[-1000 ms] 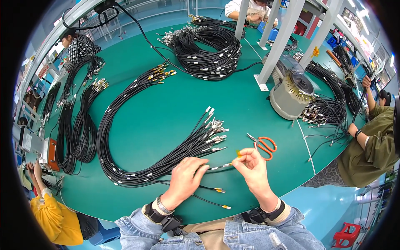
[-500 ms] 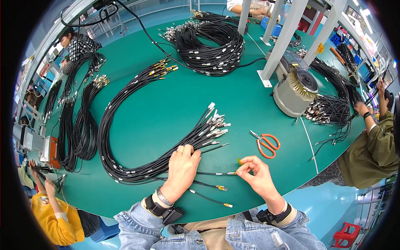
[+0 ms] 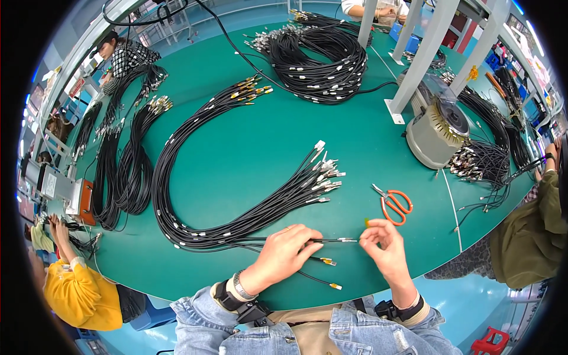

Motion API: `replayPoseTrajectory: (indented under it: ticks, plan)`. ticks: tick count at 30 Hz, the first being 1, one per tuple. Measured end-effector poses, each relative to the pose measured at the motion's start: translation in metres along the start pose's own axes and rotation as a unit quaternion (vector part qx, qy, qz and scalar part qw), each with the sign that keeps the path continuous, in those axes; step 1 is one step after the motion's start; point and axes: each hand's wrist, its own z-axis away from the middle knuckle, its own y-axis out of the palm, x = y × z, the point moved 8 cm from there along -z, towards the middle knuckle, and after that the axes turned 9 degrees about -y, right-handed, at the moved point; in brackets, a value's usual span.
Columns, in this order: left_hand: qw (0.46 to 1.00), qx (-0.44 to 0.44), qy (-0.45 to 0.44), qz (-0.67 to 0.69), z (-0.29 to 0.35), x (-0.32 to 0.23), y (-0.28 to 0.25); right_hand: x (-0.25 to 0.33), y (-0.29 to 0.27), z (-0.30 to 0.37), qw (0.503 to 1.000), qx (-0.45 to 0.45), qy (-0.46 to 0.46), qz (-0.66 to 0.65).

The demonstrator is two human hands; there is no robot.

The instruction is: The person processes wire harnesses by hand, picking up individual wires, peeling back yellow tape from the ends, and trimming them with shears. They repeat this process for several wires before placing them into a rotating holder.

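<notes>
My left hand (image 3: 289, 253) is closed on a black cable (image 3: 332, 239), thumb and fingers around it, and the cable's light-tipped end points right. Beside that end is my right hand (image 3: 384, 245), its thumb and fingers drawn together. A small yellow piece (image 3: 367, 223), perhaps tape, shows at a right fingertip. What lies inside that pinch is hidden. A curved bundle of black cables (image 3: 163, 177) with pale connectors (image 3: 328, 170) runs behind my hands. Two loose cable ends with yellow wraps (image 3: 328, 261) lie below my left hand.
Orange-handled snips (image 3: 396, 206) lie beyond my right hand on the green table (image 3: 284, 130). A large cable coil (image 3: 319, 65), grey posts (image 3: 423, 59) and a grey round-topped machine (image 3: 438, 133) stand farther back. More cable bundles (image 3: 130, 177) lie left. Other people work around the table.
The view has shifted, so the scene sits farther right. My left hand has left the bundle and come down onto the single cable. My right hand stays by that cable's end.
</notes>
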Motion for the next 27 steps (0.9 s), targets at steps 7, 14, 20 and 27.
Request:
replayPoseTrajectory:
  ticks: [7,14,20,27]
  plan:
    - [0.993,-0.025,0.053,-0.103,-0.004,0.008,-0.010,0.003,-0.010,-0.005,0.996,-0.062,-0.016,-0.065]
    - [0.979,-0.088,0.089,-0.159,0.006,-0.004,-0.017,0.022,0.032,-0.020,0.987,-0.025,-0.026,-0.156]
    - [0.990,-0.048,0.060,-0.119,-0.005,-0.015,-0.011,0.026,0.033,-0.026,0.989,-0.015,-0.022,-0.143]
    - [0.999,-0.035,0.023,0.015,-0.009,-0.013,0.001,0.038,0.019,-0.030,0.988,-0.073,-0.099,-0.091]
